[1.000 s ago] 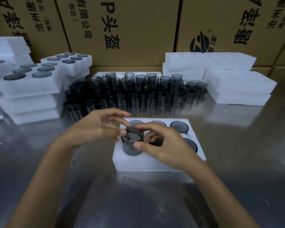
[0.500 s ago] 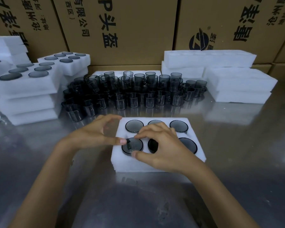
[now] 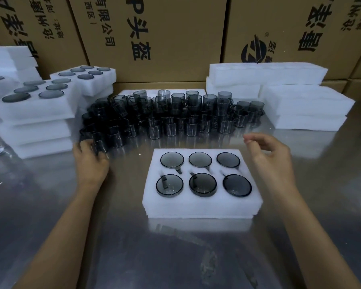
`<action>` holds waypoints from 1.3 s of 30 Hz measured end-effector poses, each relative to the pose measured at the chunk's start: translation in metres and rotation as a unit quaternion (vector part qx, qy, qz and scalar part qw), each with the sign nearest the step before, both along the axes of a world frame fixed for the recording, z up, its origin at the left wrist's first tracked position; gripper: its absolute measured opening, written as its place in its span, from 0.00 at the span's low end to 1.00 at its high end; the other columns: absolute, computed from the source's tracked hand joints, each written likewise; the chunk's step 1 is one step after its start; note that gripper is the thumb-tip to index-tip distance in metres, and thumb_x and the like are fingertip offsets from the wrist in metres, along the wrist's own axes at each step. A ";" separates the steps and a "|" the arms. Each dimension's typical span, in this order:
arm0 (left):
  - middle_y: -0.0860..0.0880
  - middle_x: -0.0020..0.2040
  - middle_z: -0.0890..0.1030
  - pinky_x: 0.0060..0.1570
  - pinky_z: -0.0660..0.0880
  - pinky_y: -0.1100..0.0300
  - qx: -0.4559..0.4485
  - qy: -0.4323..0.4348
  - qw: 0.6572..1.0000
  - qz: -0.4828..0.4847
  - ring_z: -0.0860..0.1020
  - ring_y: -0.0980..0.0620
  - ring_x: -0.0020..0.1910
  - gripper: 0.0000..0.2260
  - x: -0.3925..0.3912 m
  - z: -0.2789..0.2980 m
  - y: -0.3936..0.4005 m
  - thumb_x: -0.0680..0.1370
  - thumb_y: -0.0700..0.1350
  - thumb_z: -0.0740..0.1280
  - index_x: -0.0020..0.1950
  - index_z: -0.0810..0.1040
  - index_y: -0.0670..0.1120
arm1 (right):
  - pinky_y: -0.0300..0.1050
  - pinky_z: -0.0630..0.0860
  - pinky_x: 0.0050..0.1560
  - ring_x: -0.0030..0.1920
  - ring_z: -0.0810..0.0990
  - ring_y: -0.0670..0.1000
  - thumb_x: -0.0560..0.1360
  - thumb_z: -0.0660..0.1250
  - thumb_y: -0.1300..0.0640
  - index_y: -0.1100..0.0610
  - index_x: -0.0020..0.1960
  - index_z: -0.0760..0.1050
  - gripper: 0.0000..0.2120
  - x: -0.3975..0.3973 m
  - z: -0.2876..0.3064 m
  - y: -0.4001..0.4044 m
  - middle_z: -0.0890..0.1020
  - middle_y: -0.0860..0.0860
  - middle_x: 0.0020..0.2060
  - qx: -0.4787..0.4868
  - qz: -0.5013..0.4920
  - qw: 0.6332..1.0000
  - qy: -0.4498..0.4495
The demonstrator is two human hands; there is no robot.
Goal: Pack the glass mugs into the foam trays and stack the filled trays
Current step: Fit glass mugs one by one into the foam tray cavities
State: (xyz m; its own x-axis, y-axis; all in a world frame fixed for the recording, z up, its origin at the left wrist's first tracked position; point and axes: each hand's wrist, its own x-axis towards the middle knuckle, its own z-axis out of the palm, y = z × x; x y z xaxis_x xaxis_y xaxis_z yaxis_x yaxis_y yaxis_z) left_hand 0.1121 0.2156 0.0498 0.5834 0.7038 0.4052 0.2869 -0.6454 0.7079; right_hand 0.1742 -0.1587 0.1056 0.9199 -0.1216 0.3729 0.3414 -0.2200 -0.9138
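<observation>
Head view, left to right — filled trays stacked at the far left, left hand grasping a mug at the cluster's edge, a full six-mug tray centre, right hand released — fingers loosely curled above the table.

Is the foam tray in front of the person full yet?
Full: the foam tray has six holes, each holding a glass mug.
</observation>
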 end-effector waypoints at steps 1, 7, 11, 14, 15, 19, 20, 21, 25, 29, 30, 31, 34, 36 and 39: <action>0.37 0.71 0.63 0.66 0.67 0.49 0.005 -0.006 1.000 -0.002 0.70 0.37 0.64 0.18 0.000 0.001 0.000 0.78 0.37 0.64 0.68 0.68 0.39 | 0.22 0.68 0.40 0.40 0.76 0.32 0.77 0.66 0.60 0.51 0.49 0.83 0.08 0.002 -0.001 -0.001 0.84 0.44 0.44 0.002 -0.004 1.000 0.002; 0.38 0.57 0.72 0.48 0.67 0.54 0.009 -0.023 1.000 -0.003 0.71 0.45 0.47 0.15 0.001 0.002 -0.001 0.75 0.41 0.71 0.57 0.68 0.42 | 0.21 0.68 0.40 0.39 0.76 0.31 0.77 0.66 0.61 0.47 0.44 0.81 0.10 0.009 -0.009 -0.003 0.83 0.40 0.42 0.009 0.002 1.000 0.011; 0.39 0.60 0.73 0.51 0.69 0.52 -0.011 -0.039 0.999 0.010 0.73 0.42 0.53 0.22 0.001 0.005 -0.002 0.73 0.42 0.75 0.60 0.68 0.42 | 0.22 0.69 0.40 0.39 0.76 0.33 0.77 0.65 0.62 0.46 0.42 0.81 0.12 0.012 -0.014 -0.004 0.83 0.40 0.41 0.007 0.001 1.000 0.020; 0.39 0.64 0.70 0.57 0.70 0.50 -0.022 -0.029 0.999 0.002 0.73 0.41 0.58 0.26 -0.001 0.007 -0.005 0.73 0.43 0.75 0.66 0.68 0.41 | 0.24 0.70 0.40 0.41 0.77 0.38 0.77 0.66 0.61 0.46 0.42 0.80 0.12 0.014 -0.018 -0.004 0.82 0.41 0.41 -0.005 0.003 0.999 0.039; 0.39 0.64 0.70 0.57 0.70 0.49 -0.024 -0.024 0.999 -0.004 0.73 0.41 0.58 0.26 -0.001 0.008 -0.006 0.73 0.43 0.75 0.67 0.68 0.41 | 0.26 0.71 0.40 0.41 0.77 0.40 0.77 0.66 0.60 0.46 0.42 0.80 0.10 0.015 -0.020 -0.004 0.82 0.42 0.40 -0.013 0.009 0.998 0.055; 0.39 0.67 0.66 0.62 0.69 0.48 -0.040 -0.009 0.999 -0.022 0.72 0.40 0.61 0.27 -0.005 0.009 -0.012 0.74 0.42 0.75 0.69 0.66 0.41 | 0.38 0.74 0.46 0.49 0.80 0.45 0.76 0.70 0.54 0.48 0.52 0.77 0.05 0.016 -0.025 -0.003 0.81 0.44 0.47 -0.045 0.082 0.982 0.164; 0.38 0.68 0.65 0.63 0.68 0.48 -0.028 -0.011 0.999 -0.018 0.71 0.39 0.63 0.27 -0.007 0.010 -0.016 0.74 0.42 0.74 0.69 0.66 0.41 | 0.41 0.76 0.49 0.50 0.81 0.46 0.76 0.71 0.53 0.47 0.53 0.76 0.07 0.016 -0.026 -0.003 0.81 0.44 0.49 -0.057 0.098 0.975 0.190; 0.37 0.68 0.65 0.65 0.67 0.48 -0.001 -0.015 1.000 -0.006 0.68 0.38 0.65 0.27 -0.007 0.011 -0.020 0.74 0.42 0.74 0.69 0.67 0.41 | 0.44 0.78 0.52 0.50 0.82 0.47 0.75 0.71 0.50 0.46 0.52 0.77 0.06 0.015 -0.025 -0.004 0.82 0.44 0.49 -0.075 0.107 0.968 0.214; 0.36 0.59 0.72 0.64 0.65 0.49 0.109 -0.040 0.993 -0.024 0.68 0.37 0.61 0.15 -0.004 0.019 -0.047 0.76 0.40 0.69 0.62 0.75 0.40 | 0.42 0.78 0.42 0.43 0.84 0.48 0.75 0.68 0.46 0.49 0.45 0.83 0.09 0.005 -0.017 -0.006 0.86 0.48 0.41 -0.141 0.110 0.955 0.238; 0.49 0.38 0.76 0.40 0.68 0.56 -0.017 0.050 0.980 -0.191 0.76 0.51 0.40 0.13 0.001 0.022 -0.084 0.82 0.50 0.61 0.41 0.78 0.50 | 0.43 0.75 0.42 0.45 0.83 0.46 0.75 0.67 0.49 0.45 0.50 0.80 0.06 -0.002 -0.015 -0.002 0.84 0.45 0.46 -0.078 0.111 0.966 0.218; 0.52 0.34 0.76 0.37 0.67 0.57 -0.066 0.055 0.972 -0.217 0.74 0.56 0.35 0.14 0.001 0.022 -0.090 0.83 0.51 0.59 0.38 0.75 0.51 | 0.43 0.75 0.42 0.45 0.83 0.46 0.75 0.67 0.49 0.43 0.51 0.79 0.06 -0.004 -0.013 0.000 0.84 0.44 0.47 -0.057 0.115 0.967 0.221; 0.55 0.32 0.76 0.37 0.67 0.58 -0.122 0.039 0.965 -0.230 0.73 0.58 0.32 0.14 0.001 0.022 -0.092 0.83 0.51 0.58 0.38 0.74 0.51 | 0.43 0.76 0.41 0.44 0.84 0.46 0.75 0.67 0.49 0.41 0.51 0.78 0.06 -0.004 -0.013 0.001 0.84 0.44 0.47 -0.037 0.121 0.965 0.228; 0.56 0.35 0.80 0.41 0.71 0.56 -0.254 -0.022 0.939 -0.229 0.76 0.55 0.37 0.10 0.001 0.024 -0.085 0.80 0.50 0.62 0.42 0.78 0.52 | 0.50 0.82 0.44 0.46 0.85 0.52 0.74 0.66 0.49 0.37 0.52 0.76 0.10 -0.012 -0.009 0.008 0.84 0.49 0.50 0.033 0.147 0.955 0.256; 0.51 0.36 0.81 0.42 0.73 0.55 -0.362 -0.062 0.900 -0.235 0.78 0.50 0.38 0.10 -0.001 0.026 -0.080 0.79 0.50 0.64 0.40 0.80 0.50 | 0.55 0.81 0.46 0.46 0.84 0.58 0.71 0.66 0.50 0.44 0.57 0.78 0.15 -0.017 -0.008 0.014 0.84 0.57 0.52 0.107 0.174 0.937 0.285; 0.50 0.31 0.80 0.34 0.77 0.59 -0.514 -0.144 0.796 -0.287 0.78 0.50 0.33 0.18 -0.003 0.024 -0.077 0.80 0.44 0.63 0.31 0.82 0.50 | 0.62 0.79 0.52 0.49 0.83 0.63 0.71 0.65 0.51 0.56 0.62 0.79 0.20 -0.021 -0.005 0.029 0.84 0.61 0.53 0.199 0.216 0.903 0.313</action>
